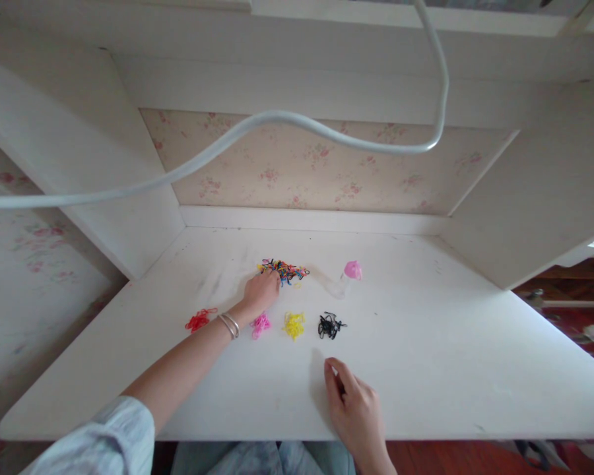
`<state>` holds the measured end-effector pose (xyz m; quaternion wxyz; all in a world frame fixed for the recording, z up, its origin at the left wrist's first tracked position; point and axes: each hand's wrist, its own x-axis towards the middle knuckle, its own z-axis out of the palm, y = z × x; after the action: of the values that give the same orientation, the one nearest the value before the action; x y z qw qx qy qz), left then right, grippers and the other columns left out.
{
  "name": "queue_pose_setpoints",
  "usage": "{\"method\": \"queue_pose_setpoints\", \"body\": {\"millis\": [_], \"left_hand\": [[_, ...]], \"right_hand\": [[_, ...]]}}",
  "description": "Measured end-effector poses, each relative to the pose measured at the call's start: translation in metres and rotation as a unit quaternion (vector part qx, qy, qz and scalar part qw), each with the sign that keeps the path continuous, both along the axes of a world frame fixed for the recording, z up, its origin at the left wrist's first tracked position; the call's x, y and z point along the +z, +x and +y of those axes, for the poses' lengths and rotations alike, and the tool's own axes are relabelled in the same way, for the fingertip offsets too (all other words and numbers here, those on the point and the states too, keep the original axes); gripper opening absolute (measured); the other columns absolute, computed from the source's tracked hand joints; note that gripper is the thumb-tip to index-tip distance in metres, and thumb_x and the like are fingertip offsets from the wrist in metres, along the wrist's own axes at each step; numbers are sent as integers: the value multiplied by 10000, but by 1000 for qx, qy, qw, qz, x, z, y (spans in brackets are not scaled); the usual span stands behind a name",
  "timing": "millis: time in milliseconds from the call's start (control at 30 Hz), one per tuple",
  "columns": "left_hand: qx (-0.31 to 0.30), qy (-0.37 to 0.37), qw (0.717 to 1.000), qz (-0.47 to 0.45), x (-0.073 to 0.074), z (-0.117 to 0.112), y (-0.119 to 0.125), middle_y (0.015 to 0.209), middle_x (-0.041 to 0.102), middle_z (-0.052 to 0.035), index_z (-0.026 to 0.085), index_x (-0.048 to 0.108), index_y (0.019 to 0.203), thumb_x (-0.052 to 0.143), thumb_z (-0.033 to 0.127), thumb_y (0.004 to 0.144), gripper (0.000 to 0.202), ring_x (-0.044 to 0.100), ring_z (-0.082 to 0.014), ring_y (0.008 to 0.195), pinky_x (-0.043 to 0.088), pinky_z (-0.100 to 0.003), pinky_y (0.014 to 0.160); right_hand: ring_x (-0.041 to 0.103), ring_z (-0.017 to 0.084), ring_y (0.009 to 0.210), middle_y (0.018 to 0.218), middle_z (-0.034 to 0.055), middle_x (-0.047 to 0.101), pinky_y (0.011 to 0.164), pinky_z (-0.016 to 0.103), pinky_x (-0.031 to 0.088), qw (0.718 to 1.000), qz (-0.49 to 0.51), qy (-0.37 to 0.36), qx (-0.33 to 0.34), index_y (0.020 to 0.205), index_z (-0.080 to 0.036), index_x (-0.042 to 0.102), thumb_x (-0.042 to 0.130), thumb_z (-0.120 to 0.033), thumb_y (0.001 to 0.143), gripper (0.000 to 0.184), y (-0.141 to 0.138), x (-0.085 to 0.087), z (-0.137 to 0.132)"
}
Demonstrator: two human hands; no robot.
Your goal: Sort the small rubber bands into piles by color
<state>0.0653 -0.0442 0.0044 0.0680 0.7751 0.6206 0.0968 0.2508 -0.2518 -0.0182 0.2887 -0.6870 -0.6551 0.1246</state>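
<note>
A loose heap of mixed-colour rubber bands lies toward the back of the white table. My left hand reaches over the heap's left side, fingers bent down and closed among the bands. In front of the heap lie four sorted piles: red rubber bands, partly behind my forearm, pink rubber bands, yellow rubber bands and black rubber bands. My right hand rests near the front edge, below the black pile. Its fingers are curled, thumb against the index finger, with nothing visible in them.
Right of the heap is a clear plastic container with a pink lid. A white cable crosses the view above the white table. White side panels and a flowered back panel enclose the table's far part.
</note>
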Motion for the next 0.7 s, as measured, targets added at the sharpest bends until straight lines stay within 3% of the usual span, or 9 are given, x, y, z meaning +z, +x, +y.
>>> {"method": "queue_pose_setpoints", "body": {"millis": [300,500,700], "left_hand": [[11,-6,999,-43,-1,-1,-13,1004,610,-69,184,589,949,388,220,900,210,595,-171,906,419,-272,780],[-4,5,995,-101,7,-5,-22,967,631,-38,199,601,871,407,206,883,194,594,-156,902,424,-253,784],[-12,40,987,-154,21,-44,-49,917,642,-42,190,593,874,400,258,888,205,600,-151,849,435,-244,768]], "right_hand": [[620,125,564,661,19,671,550,187,398,1000,3,-11,0,998,-228,644,338,-399,925,358,0,-2,0],[617,137,561,660,18,671,556,200,405,1000,8,-17,-6,996,-236,635,333,-423,924,363,0,-7,0],[630,141,590,704,10,688,570,205,412,1000,2,-18,-18,1001,-254,628,335,-430,921,351,0,-11,0]]}}
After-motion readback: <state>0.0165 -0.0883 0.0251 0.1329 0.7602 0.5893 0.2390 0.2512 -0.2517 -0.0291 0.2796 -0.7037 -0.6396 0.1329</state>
